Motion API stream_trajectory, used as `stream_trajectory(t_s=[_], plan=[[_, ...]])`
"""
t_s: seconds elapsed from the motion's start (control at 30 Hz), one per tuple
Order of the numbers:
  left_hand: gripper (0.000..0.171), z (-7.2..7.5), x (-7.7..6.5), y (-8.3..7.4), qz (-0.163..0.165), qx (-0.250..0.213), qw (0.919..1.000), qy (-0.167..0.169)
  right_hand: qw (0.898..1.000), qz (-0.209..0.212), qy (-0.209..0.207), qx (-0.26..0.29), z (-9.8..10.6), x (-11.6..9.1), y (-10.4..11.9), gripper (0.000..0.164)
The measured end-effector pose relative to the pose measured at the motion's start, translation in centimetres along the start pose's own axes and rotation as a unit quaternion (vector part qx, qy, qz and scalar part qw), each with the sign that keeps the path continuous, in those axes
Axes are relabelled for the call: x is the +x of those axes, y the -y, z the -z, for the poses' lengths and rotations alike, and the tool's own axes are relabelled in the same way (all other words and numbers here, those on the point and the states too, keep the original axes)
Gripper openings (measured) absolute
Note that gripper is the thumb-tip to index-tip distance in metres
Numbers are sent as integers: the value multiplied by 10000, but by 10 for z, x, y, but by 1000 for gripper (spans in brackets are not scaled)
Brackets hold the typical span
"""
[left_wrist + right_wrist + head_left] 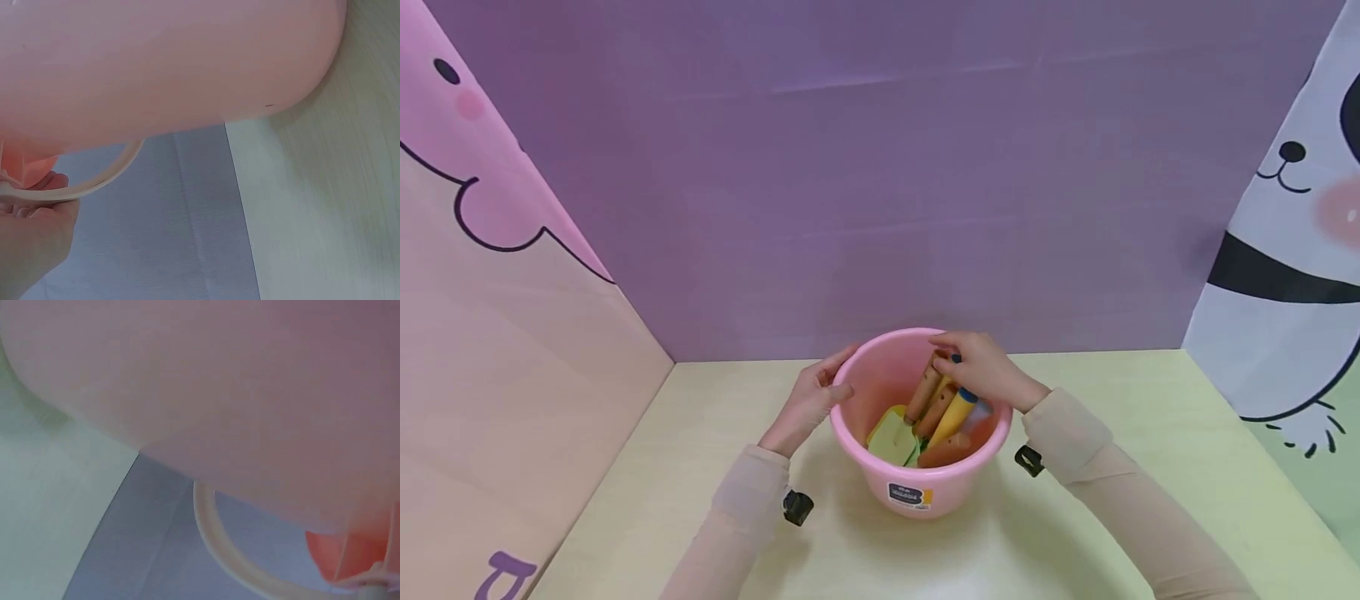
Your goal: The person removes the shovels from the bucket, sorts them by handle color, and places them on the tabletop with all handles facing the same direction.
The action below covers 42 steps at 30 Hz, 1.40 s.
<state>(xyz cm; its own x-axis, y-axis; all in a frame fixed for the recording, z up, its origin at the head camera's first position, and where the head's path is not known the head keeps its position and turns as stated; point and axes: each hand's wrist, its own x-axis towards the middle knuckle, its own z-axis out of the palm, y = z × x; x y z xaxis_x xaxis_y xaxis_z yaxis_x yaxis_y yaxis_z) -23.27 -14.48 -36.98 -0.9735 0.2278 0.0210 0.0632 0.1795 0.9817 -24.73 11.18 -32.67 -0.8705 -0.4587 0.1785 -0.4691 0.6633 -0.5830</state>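
Observation:
A pink bucket [917, 487] with a small label stands upright. My left hand [808, 400] grips its left rim, thumb over the inner side; in the left wrist view, the fingers lie by the pale bail handle [119, 164]. My right hand [985, 367] reaches over the right rim and pinches the upper end of a brown wooden-handled tool [923, 392], whose head I cannot make out. Inside the bucket lie a pale green scoop-like piece [892, 437], a yellow handle with a blue end [953, 417] and more brown handles [946, 450]. The right wrist view shows no hand, only bucket and bail.
The bucket rests on a pale wood-grain table [1150, 467]. Behind it rises a purple backdrop [887, 183]. Printed cartoon panels stand at the left [512, 333] and right [1292, 333]. A clear translucent piece [979, 414] lies inside the bucket's right side.

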Motion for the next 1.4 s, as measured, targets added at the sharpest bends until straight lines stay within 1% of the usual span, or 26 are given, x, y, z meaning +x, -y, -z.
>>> stream_trajectory(t_s=[0.1,0.2,0.3,0.43,0.63,0.77,0.87,1.0,1.33,1.4], plan=[[60,0,0,0,-5,8,10000,32,9996,-88,84,-249,-4,5,-3,39],[60,1,-1,0,-57,62,10000,26,9983,6,93,-574,-7,9,-3,36],[60,1,-1,0,-83,97,9999,-16,9967,143,-11,-796,-9,13,-3,32],[60,0,0,-1,-85,123,9999,-37,9962,151,-138,-843,-11,15,-4,29],[60,-3,1,0,-45,138,9999,-87,9958,169,-310,-843,-10,16,-9,27],[59,-5,3,0,-62,126,9999,-89,9973,159,-294,-660,-6,15,-11,29],[59,-5,3,0,-77,115,9999,-62,9995,-62,-114,-281,-2,14,-11,32],[59,-4,4,1,-72,155,9998,-52,9992,-308,155,207,1,13,-10,34],[58,-2,3,3,-65,145,9998,-125,9948,-249,603,783,7,19,-11,32],[58,-2,3,3,-62,99,9998,-153,9937,-166,716,845,8,20,-11,33]])
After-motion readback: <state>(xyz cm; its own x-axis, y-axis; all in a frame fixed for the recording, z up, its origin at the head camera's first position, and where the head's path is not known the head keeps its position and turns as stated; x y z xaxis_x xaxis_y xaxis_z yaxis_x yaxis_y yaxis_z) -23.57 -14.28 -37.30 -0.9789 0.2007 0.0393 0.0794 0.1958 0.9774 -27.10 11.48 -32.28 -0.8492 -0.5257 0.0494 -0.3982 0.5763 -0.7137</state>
